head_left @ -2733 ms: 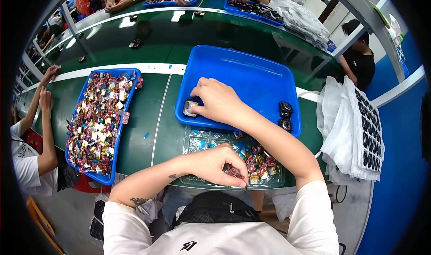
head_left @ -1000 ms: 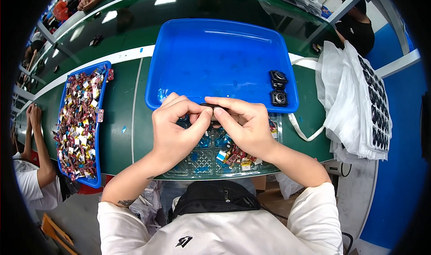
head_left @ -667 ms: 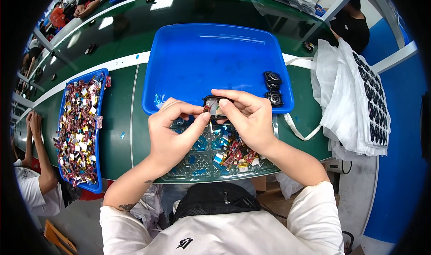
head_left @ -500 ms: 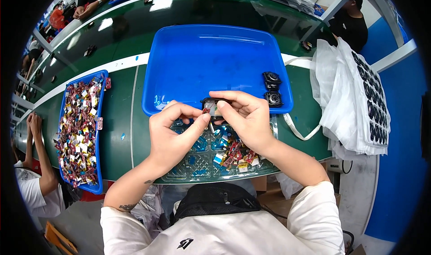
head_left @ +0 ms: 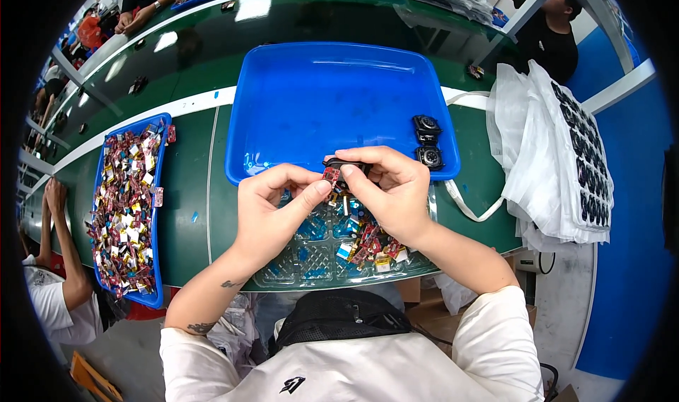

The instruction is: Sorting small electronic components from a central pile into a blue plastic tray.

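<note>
My left hand pinches a small red circuit board between thumb and forefinger. Close against it, my right hand grips a black watch-like casing, tilted, its inside mostly hidden by my fingers. Both hands are above a clear plastic tray and just off the near rim of a big blue bin. Red circuit boards with wires and small battery-like pieces lie heaped in the tray's right part. Two black watch-like casings sit along the right side of the bin.
On the left, a long blue tray is piled with red boards and small parts. White sheets with rows of black parts lean at the right, beside a white strap. Other people work around the green conveyor.
The casing in my right hand has tipped so its open inside shows less. The red board in my left hand now stands out from the casing's edge, more fully seen.
</note>
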Available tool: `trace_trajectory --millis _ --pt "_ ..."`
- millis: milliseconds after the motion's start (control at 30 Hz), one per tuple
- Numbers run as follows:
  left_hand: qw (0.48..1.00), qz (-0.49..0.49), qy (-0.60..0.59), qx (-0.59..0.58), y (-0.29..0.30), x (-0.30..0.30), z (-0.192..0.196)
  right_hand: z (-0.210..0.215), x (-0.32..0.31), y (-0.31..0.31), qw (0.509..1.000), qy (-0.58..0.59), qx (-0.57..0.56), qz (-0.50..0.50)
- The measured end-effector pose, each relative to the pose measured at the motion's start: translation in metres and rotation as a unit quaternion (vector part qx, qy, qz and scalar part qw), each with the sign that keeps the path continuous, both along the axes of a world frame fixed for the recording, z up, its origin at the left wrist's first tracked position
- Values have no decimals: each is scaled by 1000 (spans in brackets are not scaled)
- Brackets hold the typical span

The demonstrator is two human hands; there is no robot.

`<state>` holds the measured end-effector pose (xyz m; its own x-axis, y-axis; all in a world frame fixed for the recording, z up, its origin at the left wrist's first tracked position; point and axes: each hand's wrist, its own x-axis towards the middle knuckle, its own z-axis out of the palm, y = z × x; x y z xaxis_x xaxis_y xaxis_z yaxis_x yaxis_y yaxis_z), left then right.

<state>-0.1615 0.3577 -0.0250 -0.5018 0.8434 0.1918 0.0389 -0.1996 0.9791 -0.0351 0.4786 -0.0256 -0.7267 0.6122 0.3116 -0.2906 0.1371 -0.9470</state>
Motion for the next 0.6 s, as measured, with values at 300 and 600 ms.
trace_trajectory --millis 300,600 --pt "998 23 -45 -23 -3 7 4 1 4 -3 997 0 75 21" --pt "998 51 24 -12 -5 5 -1 2 8 -5 997 17 46 64"
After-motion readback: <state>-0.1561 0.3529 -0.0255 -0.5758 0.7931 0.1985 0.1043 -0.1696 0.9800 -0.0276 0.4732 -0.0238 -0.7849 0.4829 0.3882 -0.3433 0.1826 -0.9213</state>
